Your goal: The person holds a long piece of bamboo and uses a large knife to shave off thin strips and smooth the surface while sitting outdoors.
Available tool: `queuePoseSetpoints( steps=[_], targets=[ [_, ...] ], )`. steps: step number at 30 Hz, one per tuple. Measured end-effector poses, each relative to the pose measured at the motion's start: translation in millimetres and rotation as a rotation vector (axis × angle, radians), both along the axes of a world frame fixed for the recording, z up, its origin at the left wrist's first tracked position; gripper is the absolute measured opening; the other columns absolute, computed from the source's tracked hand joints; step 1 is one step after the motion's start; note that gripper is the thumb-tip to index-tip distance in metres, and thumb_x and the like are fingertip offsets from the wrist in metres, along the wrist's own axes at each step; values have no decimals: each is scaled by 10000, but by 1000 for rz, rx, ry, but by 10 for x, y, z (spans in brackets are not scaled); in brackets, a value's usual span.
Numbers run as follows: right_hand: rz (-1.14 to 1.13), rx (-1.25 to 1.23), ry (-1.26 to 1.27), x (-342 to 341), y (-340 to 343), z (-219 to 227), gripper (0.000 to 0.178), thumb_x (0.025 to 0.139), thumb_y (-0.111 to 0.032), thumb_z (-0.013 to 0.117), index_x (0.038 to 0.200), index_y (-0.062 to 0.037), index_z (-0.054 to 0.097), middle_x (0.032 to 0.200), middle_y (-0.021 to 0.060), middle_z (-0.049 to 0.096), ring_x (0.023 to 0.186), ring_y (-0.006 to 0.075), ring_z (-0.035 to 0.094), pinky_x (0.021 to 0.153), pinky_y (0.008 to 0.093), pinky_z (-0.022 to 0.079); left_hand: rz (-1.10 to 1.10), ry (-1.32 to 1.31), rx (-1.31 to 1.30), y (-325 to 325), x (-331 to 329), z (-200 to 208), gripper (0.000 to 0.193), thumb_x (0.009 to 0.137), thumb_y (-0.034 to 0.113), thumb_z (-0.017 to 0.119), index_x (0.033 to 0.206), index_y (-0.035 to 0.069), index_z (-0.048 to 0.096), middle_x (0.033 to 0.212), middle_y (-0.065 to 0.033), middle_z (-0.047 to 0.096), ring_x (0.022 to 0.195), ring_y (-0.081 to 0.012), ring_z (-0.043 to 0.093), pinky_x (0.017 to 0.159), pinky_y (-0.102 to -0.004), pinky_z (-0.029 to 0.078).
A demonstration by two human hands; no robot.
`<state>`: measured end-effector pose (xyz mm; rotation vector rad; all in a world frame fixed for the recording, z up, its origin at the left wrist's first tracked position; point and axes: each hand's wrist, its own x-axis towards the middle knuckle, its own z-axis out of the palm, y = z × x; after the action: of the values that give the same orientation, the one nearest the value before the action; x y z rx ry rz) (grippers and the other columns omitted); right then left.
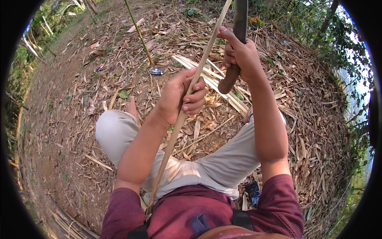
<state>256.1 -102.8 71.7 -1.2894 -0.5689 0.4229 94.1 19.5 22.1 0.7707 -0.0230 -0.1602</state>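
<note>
My left hand [184,95] is closed around a long, pale bamboo strip [170,145], which slants from beside my waist up past the top of the view. In my right hand [243,55] is a large knife like a machete, its dark blade [240,18] pointing upward and its brown, hooked wooden handle [228,83] sticking out below my fist. The thumb and forefinger of that hand reach toward the strip's upper part; whether they touch it I cannot tell. The blade's far end lies outside the view.
Several split bamboo strips [207,77] lie on the leaf-strewn ground between my bent legs. A thin green stem [139,34] stands ahead, near a small crumpled blue wrapper [156,71]. A dark phone-like object [253,192] rests by my right hip. Shrubs [338,51] edge the right side.
</note>
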Motion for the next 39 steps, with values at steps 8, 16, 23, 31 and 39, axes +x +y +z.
queuePoseSetpoints(
  steps=[8,16,23,31,39],
  targets=[
    [-28,65,-7,74,-14,-95,232,861,-220,770,842,-41,625,568,-87,368,469,34,353,461,252,375,172,82,220,-88,64,5,526,1033,465,326,1050,9,587,812,-101,617,715,-240,638,669,-346,517],
    [-23,112,29,239,-115,-80,197,872,-197,754,795,-42,661,567,-98,362,490,29,347,493,250,368,284,38,439,-64,61,-78,393,1016,349,453,1058,-9,611,856,-109,665,758,-235,682,713,-345,548],
    [-43,123,32,264,-129,-69,202,873,-194,754,794,-36,655,575,-96,365,486,29,348,490,245,367,308,31,575,-59,39,-42,277,992,249,548,1058,-12,616,824,-104,666,734,-210,685,694,-318,556],
    [-93,122,32,249,-124,-59,222,852,-176,777,830,-51,595,578,-89,386,490,29,361,484,244,368,296,47,622,-109,31,-8,263,995,249,568,1065,1,620,807,-81,659,719,-173,677,675,-295,555],
    [-136,75,26,200,-103,-22,253,873,-225,758,850,-21,609,564,-88,371,473,36,364,470,244,365,229,33,537,-168,-3,19,247,1019,234,524,1061,0,589,780,-41,615,621,-143,626,572,-272,536]
  ],
)
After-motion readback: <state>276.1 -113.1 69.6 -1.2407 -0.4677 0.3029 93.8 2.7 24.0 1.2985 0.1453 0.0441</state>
